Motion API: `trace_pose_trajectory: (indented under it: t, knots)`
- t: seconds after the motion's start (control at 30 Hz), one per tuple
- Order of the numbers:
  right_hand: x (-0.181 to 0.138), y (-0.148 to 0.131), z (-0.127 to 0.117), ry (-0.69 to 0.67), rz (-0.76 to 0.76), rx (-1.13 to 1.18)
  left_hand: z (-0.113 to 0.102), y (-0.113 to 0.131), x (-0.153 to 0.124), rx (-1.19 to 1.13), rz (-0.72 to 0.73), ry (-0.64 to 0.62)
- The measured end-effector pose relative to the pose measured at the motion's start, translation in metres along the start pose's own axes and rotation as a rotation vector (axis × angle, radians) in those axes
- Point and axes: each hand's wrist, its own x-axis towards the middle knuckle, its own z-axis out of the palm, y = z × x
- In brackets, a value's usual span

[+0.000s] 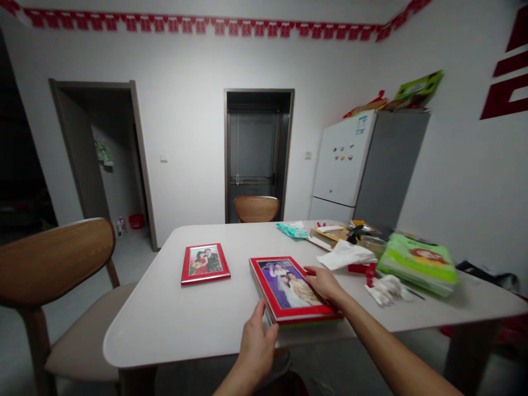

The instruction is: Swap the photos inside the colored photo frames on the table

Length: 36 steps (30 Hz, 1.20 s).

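A red-framed photo [289,289] lies flat near the front edge of the white table [173,324], on top of something green whose edge shows beneath it. My left hand [256,344] grips its near left corner, thumb on the frame. My right hand [325,283] holds its right edge, fingers curled on the frame. A second, smaller red-framed photo [205,263] lies flat to the left, untouched.
A green packet [418,263], crumpled white tissues [385,289], white paper [345,254] and small clutter sit at the table's right. Wooden chairs stand at the left [53,264] and the far side [256,208]. A white fridge [350,165] stands behind.
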Motion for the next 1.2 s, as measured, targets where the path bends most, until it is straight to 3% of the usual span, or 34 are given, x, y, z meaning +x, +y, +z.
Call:
trace_pose_trajectory:
  t: [0.07,0.17,0.3,0.43,0.6,0.8,0.9,1.0,1.2]
  knots:
    - [-0.004,-0.015,0.01,0.027,-0.056,-0.034,-0.016,-0.004,-0.001,0.094,-0.028,0.029]
    - [-0.022,-0.057,0.041,0.027,-0.306,-0.061,-0.048,-0.015,-0.004,0.219,-0.038,0.122]
    - [-0.05,-0.126,0.102,-0.197,-0.622,-0.049,-0.09,-0.035,-0.006,0.382,-0.01,0.251]
    - [-0.045,-0.175,0.153,-0.295,-0.648,-0.14,-0.115,-0.055,-0.011,0.498,-0.014,0.285]
    - [-0.027,-0.189,0.183,-0.304,-0.605,-0.185,-0.123,-0.066,-0.017,0.642,-0.055,0.237]
    - [-0.067,-0.16,0.172,-0.337,-0.679,-0.131,-0.125,-0.051,-0.024,0.787,0.012,0.196]
    - [-0.1,-0.144,0.147,-0.394,-0.728,0.115,-0.119,-0.045,-0.033,0.811,0.088,0.13]
    - [-0.121,-0.131,0.119,-0.482,-0.611,0.362,-0.103,-0.041,-0.042,0.816,0.105,0.041]
    - [-0.119,-0.113,0.097,-0.223,-0.339,0.589,-0.082,-0.027,-0.042,0.878,0.085,-0.033]
